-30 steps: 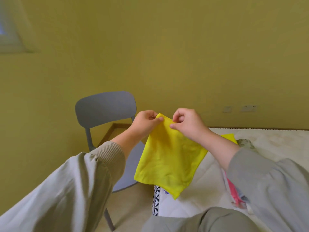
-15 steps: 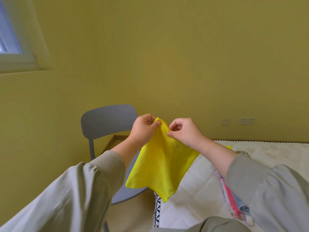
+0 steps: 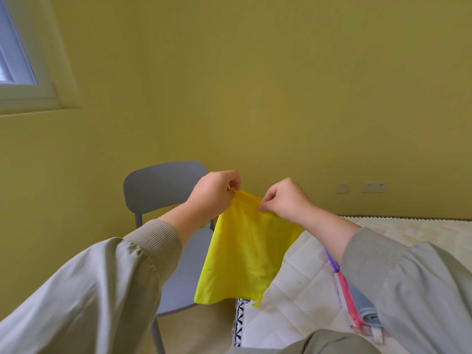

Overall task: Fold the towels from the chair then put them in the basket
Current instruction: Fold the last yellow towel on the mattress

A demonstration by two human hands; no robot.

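Chair (image 3: 163, 185) sits behind. Towel (image 3: 245, 256) hangs in the air over the chair seat and mattress (image 3: 293, 290) edge, flatter than 0.5 s ago. My left hand (image 3: 214, 192) and right hand (image 3: 283, 200) have moved apart, each pinching a top corner.
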